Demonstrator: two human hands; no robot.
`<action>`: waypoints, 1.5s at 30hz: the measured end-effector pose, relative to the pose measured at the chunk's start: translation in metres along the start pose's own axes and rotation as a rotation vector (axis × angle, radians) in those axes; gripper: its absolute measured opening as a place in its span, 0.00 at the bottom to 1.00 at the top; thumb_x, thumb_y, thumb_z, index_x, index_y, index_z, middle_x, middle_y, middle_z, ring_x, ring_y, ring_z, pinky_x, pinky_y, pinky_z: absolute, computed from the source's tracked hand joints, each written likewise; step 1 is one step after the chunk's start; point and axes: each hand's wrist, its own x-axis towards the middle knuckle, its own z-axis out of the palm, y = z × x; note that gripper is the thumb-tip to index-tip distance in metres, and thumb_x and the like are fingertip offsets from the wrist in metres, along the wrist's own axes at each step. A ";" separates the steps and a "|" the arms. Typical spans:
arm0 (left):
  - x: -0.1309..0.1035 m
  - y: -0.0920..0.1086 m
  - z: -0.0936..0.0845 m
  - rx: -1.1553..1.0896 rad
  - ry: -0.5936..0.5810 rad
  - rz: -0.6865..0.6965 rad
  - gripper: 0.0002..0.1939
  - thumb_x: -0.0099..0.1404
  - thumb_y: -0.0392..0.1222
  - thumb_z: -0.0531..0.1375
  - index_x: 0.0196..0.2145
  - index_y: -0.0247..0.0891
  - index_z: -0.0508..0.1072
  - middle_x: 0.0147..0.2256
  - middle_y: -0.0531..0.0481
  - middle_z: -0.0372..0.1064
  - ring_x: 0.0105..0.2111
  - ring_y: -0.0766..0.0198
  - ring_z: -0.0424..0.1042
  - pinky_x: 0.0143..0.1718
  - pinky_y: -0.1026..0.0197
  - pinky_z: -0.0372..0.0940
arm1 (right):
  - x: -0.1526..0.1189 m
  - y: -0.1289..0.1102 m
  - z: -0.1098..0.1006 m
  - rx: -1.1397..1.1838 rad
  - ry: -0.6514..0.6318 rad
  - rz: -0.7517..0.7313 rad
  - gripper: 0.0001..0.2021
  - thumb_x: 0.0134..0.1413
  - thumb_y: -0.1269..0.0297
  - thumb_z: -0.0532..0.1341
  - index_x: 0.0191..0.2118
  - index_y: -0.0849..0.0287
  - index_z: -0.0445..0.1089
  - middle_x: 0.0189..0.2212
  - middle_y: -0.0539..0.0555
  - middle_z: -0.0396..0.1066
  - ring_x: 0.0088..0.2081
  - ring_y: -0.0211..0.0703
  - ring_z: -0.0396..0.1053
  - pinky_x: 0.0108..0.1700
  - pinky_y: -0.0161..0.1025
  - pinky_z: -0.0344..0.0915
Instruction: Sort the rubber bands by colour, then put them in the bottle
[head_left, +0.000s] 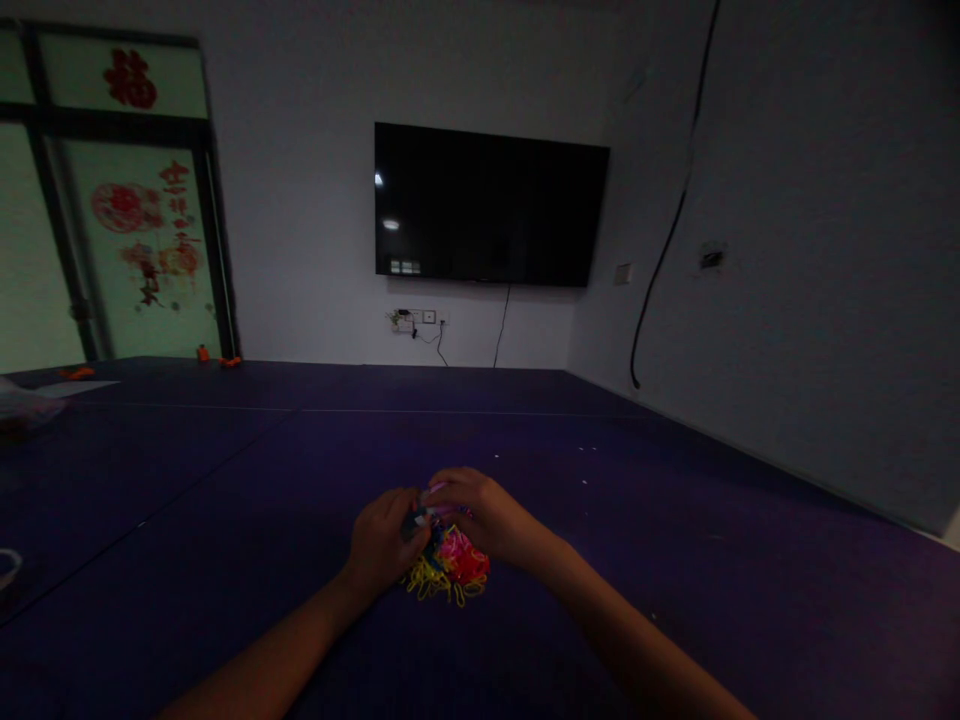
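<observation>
A small pile of colourful loops (454, 565), yellow, red, pink and blue, lies on the dark purple surface (337, 460). Just behind and over the pile, my left hand (384, 537) is closed round a small dark grey object (412, 522) whose shape is mostly hidden. My right hand (480, 515) meets it from the right, fingers bent over the pile's back edge. Something thin and pinkish (435, 492) shows at the right fingertips, too small and dim to name.
A clear plastic bag (26, 405) lies at the far left, with a round white rim (9, 567) nearer. Small orange items (230, 361) sit by the door. White specks dot the surface. A television (491, 205) hangs on the back wall; a black cable (660, 265) hangs at the right.
</observation>
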 end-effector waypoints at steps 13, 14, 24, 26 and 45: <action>-0.003 0.000 0.001 0.013 -0.003 0.088 0.10 0.59 0.44 0.53 0.37 0.38 0.67 0.30 0.47 0.71 0.30 0.59 0.71 0.31 0.59 0.66 | -0.003 -0.007 0.009 -0.084 -0.018 0.290 0.10 0.57 0.63 0.56 0.40 0.57 0.73 0.33 0.54 0.74 0.36 0.42 0.71 0.40 0.37 0.63; -0.002 0.000 0.001 0.002 0.001 0.048 0.09 0.59 0.43 0.53 0.36 0.39 0.67 0.29 0.47 0.71 0.30 0.59 0.71 0.31 0.59 0.66 | -0.002 -0.005 0.009 -0.069 -0.008 0.221 0.09 0.55 0.66 0.58 0.41 0.57 0.72 0.35 0.54 0.74 0.39 0.42 0.70 0.41 0.37 0.63; -0.002 -0.004 0.005 -0.246 -0.105 -0.177 0.09 0.53 0.43 0.56 0.32 0.39 0.69 0.26 0.50 0.71 0.26 0.61 0.70 0.27 0.61 0.64 | 0.000 0.001 0.003 0.040 0.038 -0.032 0.13 0.51 0.73 0.59 0.43 0.55 0.70 0.39 0.53 0.73 0.43 0.40 0.69 0.47 0.41 0.61; -0.001 -0.002 0.003 -0.369 -0.197 -0.169 0.08 0.53 0.44 0.55 0.29 0.39 0.70 0.23 0.51 0.70 0.23 0.63 0.68 0.24 0.63 0.63 | 0.000 -0.009 -0.006 0.043 -0.063 -0.053 0.12 0.53 0.75 0.57 0.42 0.56 0.71 0.39 0.52 0.74 0.42 0.39 0.69 0.47 0.40 0.61; -0.008 0.002 0.001 -0.116 0.073 0.067 0.12 0.55 0.50 0.55 0.31 0.39 0.67 0.23 0.48 0.68 0.23 0.61 0.68 0.24 0.61 0.64 | -0.003 -0.035 -0.010 -0.216 -0.099 0.220 0.35 0.44 0.53 0.65 0.58 0.57 0.57 0.48 0.61 0.68 0.46 0.50 0.67 0.44 0.43 0.64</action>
